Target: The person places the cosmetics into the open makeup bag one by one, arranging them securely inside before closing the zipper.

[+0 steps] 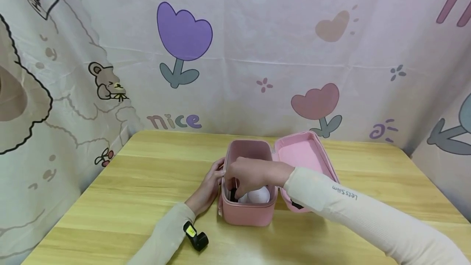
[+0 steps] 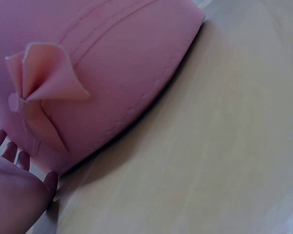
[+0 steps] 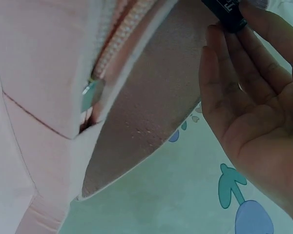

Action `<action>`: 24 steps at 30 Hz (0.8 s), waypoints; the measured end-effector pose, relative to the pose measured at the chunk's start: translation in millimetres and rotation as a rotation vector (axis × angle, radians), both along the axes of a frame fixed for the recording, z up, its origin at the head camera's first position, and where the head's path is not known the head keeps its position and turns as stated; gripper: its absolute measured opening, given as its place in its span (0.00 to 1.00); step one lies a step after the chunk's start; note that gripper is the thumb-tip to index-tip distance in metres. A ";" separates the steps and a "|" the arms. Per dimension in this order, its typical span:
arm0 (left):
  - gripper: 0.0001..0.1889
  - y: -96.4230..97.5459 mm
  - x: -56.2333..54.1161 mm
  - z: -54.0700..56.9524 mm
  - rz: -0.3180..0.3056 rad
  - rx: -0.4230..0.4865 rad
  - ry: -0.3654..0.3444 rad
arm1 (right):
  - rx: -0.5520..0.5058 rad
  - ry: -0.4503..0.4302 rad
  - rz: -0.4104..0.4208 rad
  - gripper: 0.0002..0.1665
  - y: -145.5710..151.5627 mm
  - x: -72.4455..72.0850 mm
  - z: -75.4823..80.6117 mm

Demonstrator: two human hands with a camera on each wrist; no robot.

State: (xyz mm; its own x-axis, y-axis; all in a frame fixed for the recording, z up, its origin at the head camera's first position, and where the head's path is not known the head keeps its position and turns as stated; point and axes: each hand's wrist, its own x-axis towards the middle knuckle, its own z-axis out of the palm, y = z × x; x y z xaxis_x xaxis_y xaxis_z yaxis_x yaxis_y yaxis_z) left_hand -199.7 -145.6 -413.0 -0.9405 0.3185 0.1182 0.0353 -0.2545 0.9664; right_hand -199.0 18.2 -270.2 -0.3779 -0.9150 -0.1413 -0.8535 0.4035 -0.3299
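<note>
A pink zip-up case (image 1: 248, 215) stands upright on the table, with its lid (image 1: 299, 150) swung out to the right. My right hand (image 1: 247, 177) reaches down into it. Between thumb and fingers it pinches a small black cylindrical object (image 3: 226, 15) with white lettering, whose kind I cannot tell. Beside these fingers a smooth white rounded thing (image 1: 259, 196) lies inside the case. My left hand (image 1: 207, 189) rests against the case's left wall, fingers (image 2: 22, 160) touching the side near a pink bow (image 2: 48, 73).
The wooden table (image 1: 140, 199) extends on both sides of the case. Behind it hangs a pale cloth (image 1: 239, 44) printed with tulips and bears. A black wrist camera (image 1: 196, 236) sits on my left sleeve. My right forearm crosses over the lid.
</note>
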 end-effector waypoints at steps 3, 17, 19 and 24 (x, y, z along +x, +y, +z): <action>0.36 0.4 -1.2 -0.3 0.002 0.000 0.001 | 0.004 0.018 0.008 0.06 0.0 -0.6 0.8; 0.36 0.7 0.1 -0.5 0.004 -0.013 0.008 | 0.010 0.026 -0.053 0.11 1.5 2.3 4.5; 0.36 0.8 0.0 -0.6 0.004 -0.013 0.006 | 0.016 0.032 -0.063 0.11 2.1 2.4 5.7; 0.36 0.8 0.3 0.2 0.010 -0.008 0.007 | 0.036 0.051 -0.108 0.12 4.0 2.1 10.2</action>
